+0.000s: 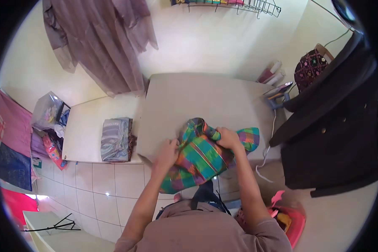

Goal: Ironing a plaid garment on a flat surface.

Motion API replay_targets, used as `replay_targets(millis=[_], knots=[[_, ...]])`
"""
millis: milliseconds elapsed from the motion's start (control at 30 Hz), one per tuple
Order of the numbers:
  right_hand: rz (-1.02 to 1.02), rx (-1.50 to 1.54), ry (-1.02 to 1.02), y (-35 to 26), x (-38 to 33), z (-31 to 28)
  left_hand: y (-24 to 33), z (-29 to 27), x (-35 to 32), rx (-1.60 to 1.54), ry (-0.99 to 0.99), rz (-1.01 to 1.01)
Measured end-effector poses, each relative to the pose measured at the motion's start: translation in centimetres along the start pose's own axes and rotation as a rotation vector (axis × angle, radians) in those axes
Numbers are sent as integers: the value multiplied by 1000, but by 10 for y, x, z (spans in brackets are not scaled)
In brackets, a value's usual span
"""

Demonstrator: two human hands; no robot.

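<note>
A plaid shirt (pixel 203 155) in green, orange and purple lies partly on the padded grey-beige board (pixel 180 96) and hangs over its near edge toward me. Its collar is at the far side, and one short sleeve spreads out to the right. My left hand (pixel 168 153) is closed on the cloth at the shirt's left side. On the right, my right hand (pixel 229 138) grips the fabric near the shoulder. The fingertips of both hands are partly hidden in the folds.
An iron (pixel 277 96) with a blue handle stands at the board's right end, its white cord (pixel 264 166) trailing down. Folded grey patterned cloth (pixel 115 139) lies on a white surface to the left. A dark jacket (pixel 334 138) hangs right; a pink basket (pixel 297 224) sits below.
</note>
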State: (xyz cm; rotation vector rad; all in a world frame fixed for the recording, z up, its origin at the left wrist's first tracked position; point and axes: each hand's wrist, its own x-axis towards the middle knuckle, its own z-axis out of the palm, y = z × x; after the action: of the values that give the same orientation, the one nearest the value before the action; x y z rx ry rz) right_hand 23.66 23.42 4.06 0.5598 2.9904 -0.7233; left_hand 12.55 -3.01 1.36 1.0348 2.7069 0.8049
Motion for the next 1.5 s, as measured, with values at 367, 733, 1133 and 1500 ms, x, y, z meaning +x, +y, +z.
replay_targets(millis=[367, 733, 1133, 1500], knots=[[13, 840, -551, -95, -216, 125, -5, -28, -164, -762, -586, -33], [190, 466, 261, -114, -225, 82, -4, -94, -128, -1032, -250, 43], [275, 1463, 581, -212, -179, -33, 87, -89, -127, -1100, 21, 114], [15, 959, 275, -178, -260, -132, 39, -214, -87, -787, -416, 650]])
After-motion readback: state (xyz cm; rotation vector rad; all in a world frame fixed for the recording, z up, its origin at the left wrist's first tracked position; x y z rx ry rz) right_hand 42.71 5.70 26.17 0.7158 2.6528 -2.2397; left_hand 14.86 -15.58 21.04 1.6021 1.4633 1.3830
